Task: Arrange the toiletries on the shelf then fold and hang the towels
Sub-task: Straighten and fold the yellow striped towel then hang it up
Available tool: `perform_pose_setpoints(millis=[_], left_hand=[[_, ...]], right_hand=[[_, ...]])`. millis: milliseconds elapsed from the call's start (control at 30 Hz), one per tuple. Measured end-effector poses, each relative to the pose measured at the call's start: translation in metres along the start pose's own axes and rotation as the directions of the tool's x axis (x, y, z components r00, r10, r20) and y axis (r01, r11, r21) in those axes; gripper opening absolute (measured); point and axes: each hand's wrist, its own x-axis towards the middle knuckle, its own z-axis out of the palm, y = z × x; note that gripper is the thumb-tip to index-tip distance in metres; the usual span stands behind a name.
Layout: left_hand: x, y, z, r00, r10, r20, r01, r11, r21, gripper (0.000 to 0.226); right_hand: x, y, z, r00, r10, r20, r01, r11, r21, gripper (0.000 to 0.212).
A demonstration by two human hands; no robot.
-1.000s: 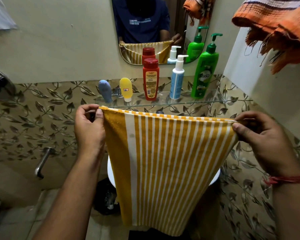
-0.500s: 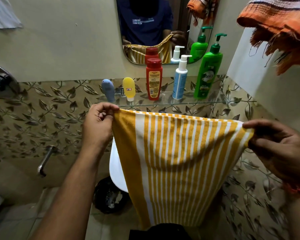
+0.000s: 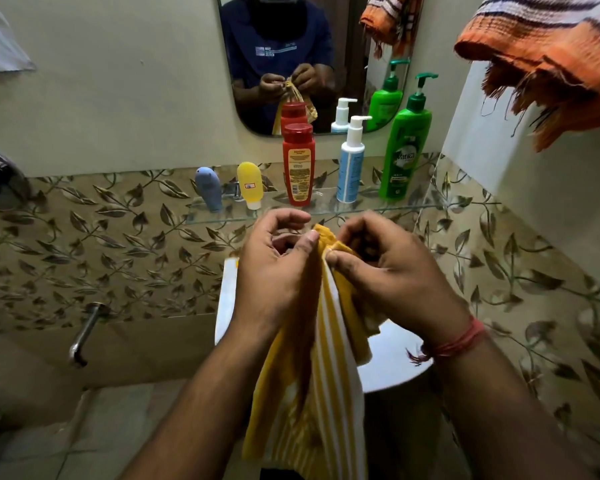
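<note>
Towel [image 3: 326, 393]: yellow with thin white stripes, doubled over lengthwise, two top corners brought together. Long axis vertical, stripes run top to bottom, free end hangs down below the grip and goes out of frame bottom.

Grip state: left hand [image 3: 278, 268] clamped on towel's top edge, thumb pressing cloth against curled fingers. Right hand [image 3: 392, 271] clamped on the same top edge, thumb and forefinger pinching the yellow corner. Both grips touching each other at the thumbs, towel peak sticking up between them. Red thread band [image 3: 459, 341] on right wrist.

Count:
- 1 yellow towel in hand
- 1 orange striped towel [image 3: 548, 60] hanging up and right of the grip, fringed edge down
- 5 toiletries on glass shelf [image 3: 388, 211] just beyond/above the grip, all upright: blue tube [image 3: 208, 188] and yellow tube [image 3: 250, 185] standing cap-down, red bottle [image 3: 298, 164], white-and-blue pump bottle [image 3: 350, 161], green pump bottle [image 3: 404, 147]. Ordered left to right, short to tall.

Mirror [image 3: 309, 64] above shelf shows both hands together on the towel. White basin [image 3: 392, 355] directly under and behind the grip. Metal tap spout [image 3: 84, 336] low left of the grip, on the leaf-pattern tile wall.
</note>
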Motion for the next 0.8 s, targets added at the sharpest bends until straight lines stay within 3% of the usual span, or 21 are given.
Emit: perform_pose_setpoints(millis=[233, 433, 533, 733, 800], left_hand=[[-0.003, -0.010, -0.001, 0.983, -0.176, 0.059, 0.186, 0.947, -0.264, 0.023], [-0.006, -0.011, -0.007, 0.969, -0.168, 0.183, 0.236, 0.856, -0.461, 0.019], [-0.008, -0.020, -0.009, 0.969, -0.144, 0.199, 0.215, 0.889, -0.404, 0.031], [-0.008, -0.025, -0.009, 0.981, -0.100, 0.165, 0.140, 0.956, -0.259, 0.025], [-0.008, -0.024, -0.009, 0.988, -0.089, 0.125, 0.116, 0.967, -0.226, 0.023]], right_hand=[[0.004, -0.001, 0.021, 0.981, 0.038, -0.188, -0.071, 0.983, -0.171, 0.033], [0.005, -0.002, 0.029, 0.971, 0.020, -0.238, -0.086, 0.959, -0.270, 0.032], [0.005, -0.002, 0.029, 0.968, 0.058, -0.244, -0.122, 0.959, -0.255, 0.031], [0.005, 0.002, 0.030, 0.983, 0.010, -0.181, -0.074, 0.934, -0.349, 0.008], [0.005, 0.002, 0.029, 0.990, -0.007, -0.139, -0.042, 0.938, -0.343, 0.010]])
